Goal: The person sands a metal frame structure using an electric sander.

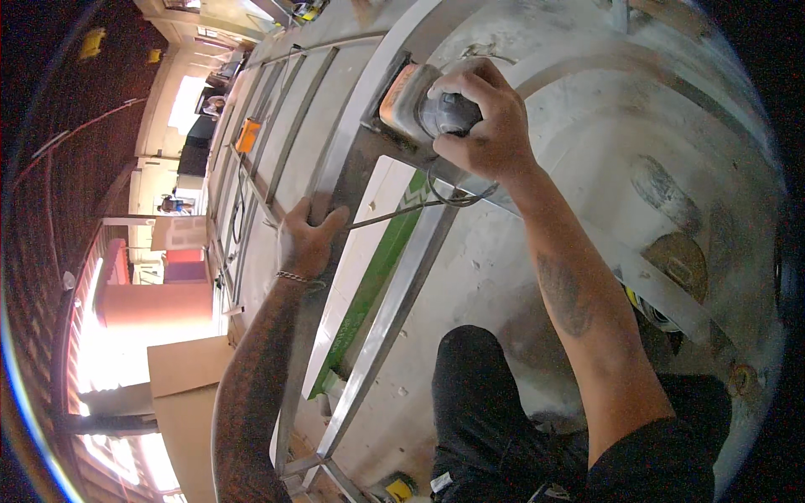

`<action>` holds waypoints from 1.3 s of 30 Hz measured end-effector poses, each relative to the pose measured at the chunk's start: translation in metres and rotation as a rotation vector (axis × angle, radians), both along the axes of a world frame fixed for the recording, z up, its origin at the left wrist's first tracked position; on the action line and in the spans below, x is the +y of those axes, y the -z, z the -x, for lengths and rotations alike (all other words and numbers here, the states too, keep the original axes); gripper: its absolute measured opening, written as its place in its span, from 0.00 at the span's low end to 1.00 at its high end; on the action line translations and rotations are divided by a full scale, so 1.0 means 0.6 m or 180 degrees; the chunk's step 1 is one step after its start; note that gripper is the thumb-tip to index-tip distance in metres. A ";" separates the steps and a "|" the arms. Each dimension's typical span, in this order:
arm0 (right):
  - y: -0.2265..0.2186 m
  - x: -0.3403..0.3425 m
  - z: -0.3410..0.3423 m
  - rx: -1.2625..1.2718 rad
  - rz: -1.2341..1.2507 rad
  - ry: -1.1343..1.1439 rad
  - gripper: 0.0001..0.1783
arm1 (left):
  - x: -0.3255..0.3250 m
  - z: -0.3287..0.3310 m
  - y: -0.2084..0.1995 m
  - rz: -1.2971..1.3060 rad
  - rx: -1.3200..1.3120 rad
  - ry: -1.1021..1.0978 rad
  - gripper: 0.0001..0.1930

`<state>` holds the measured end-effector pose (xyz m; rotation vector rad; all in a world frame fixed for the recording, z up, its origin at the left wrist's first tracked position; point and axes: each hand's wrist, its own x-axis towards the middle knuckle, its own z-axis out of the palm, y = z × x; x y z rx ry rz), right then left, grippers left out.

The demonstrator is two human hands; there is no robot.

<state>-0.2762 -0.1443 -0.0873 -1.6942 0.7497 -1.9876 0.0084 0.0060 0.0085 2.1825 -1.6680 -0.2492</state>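
My right hand (486, 121) is closed over the dark rounded top of an orange and grey power sander (406, 101). The sander's flat pad rests against a wide metal bar (342, 155) of a frame. Lower and to the left, my left hand (306, 239) grips the edge of that same bar, with part of the fingers hidden. A dark cord (394, 216) loops below the sander and runs to the left thumb; whether the hand pinches it too is hidden. Inside the frame lies a white and green strip (369, 285), beside a shiny metal tube (390, 327).
Another metal frame (289, 117) lies at the far left, with an orange object (248, 136) on it. A brown disc (677, 264) lies at the right on the dusty floor (579, 159). Cardboard (189, 394) stands at the lower left. A yellow and black object (399, 486) is at the bottom.
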 end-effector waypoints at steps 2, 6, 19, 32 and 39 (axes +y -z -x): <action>-0.003 0.007 0.000 0.0016 0.0006 -0.0013 0.27 | -0.003 0.001 0.006 -0.0015 0.0039 -0.0021 0.28; 0.000 0.002 0.003 0.0060 0.0064 -0.0051 0.27 | -0.004 0.001 0.001 -0.0149 -0.0191 -0.0169 0.29; 0.000 -0.004 0.007 0.0109 -0.0139 0.0005 0.26 | -0.003 0.037 -0.014 -0.0144 -0.0042 -0.0088 0.28; 0.004 0.029 -0.001 0.0004 -0.0046 -0.0222 0.27 | -0.005 0.000 0.008 -0.0066 -0.0023 -0.0047 0.24; 0.015 0.051 -0.003 0.0131 0.0043 -0.0520 0.27 | -0.007 0.013 -0.002 -0.0140 -0.0176 -0.0020 0.24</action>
